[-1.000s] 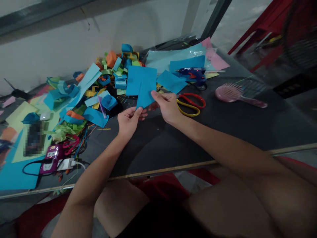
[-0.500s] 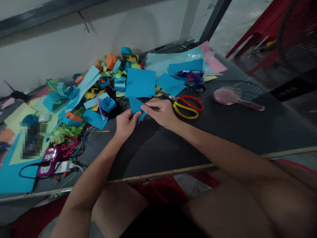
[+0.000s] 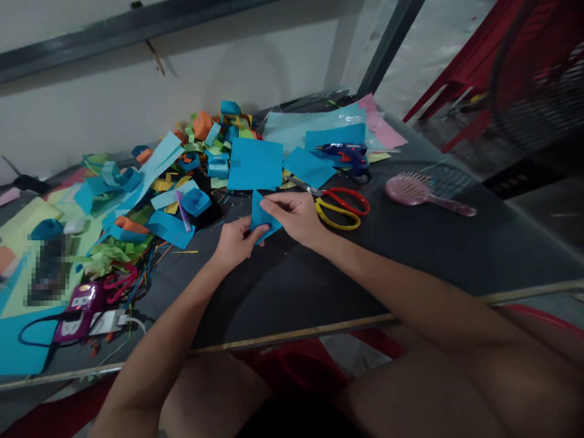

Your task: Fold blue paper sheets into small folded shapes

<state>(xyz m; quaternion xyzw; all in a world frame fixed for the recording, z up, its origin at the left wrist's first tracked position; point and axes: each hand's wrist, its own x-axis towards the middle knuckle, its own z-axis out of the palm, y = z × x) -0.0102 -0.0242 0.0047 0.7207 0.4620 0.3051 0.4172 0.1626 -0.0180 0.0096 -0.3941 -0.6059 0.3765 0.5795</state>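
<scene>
A small folded piece of blue paper is held above the dark table between both hands. My left hand pinches its lower left part, thumb on top. From the right, my right hand grips its upper right edge with thumb and fingers. Just beyond the hands lies a flat blue paper square, with another blue sheet to its right. Scissors with one red and one yellow handle rest beside my right hand. The fingertips under the folded paper are partly hidden.
A heap of folded colored paper pieces lies against the wall. Farther right are a blue glue gun and a pink hairbrush. At left sit a purple device with cables and yellow sheets. A fan stands at right.
Both hands keep their grip on the blue paper, which is turned and now appears narrower at its top. The whole view has shifted slightly, with the table lower in the picture.
</scene>
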